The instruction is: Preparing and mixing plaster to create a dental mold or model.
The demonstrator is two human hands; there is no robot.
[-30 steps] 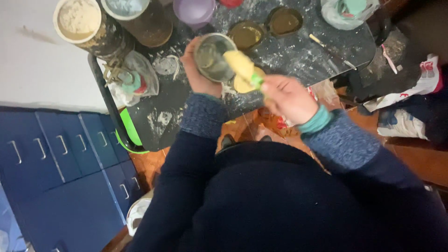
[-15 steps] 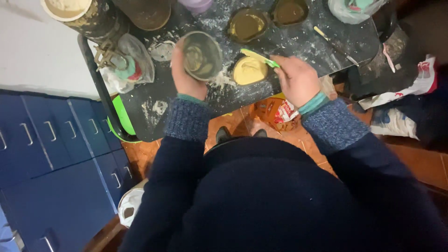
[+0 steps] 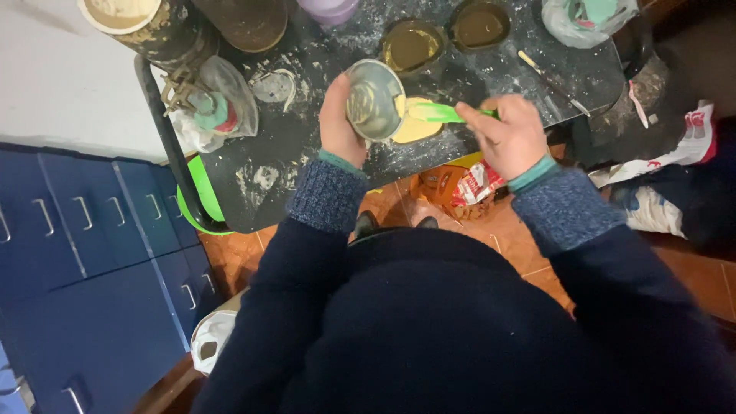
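Over the near edge of the dark bench (image 3: 307, 146), the left hand (image 3: 337, 126) grips a tilted metal cup (image 3: 374, 100); just right, the right hand (image 3: 510, 138) clasps a green spatula (image 3: 445, 115), its length pointing left into the cup's mouth above a batter-filled mould (image 3: 418, 126).

Tilted tin (image 3: 374, 100) in left hand (image 3: 339, 126), spatula (image 3: 448, 115) just right, over mould (image 3: 418, 123)

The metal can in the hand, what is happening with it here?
A person stands over a dark, flour-dusted table. The left hand holds a metal can tilted on its side. The right hand holds a green spatula at the can's mouth, above a small mould with pale yellow batter. Two more filled moulds sit farther back.
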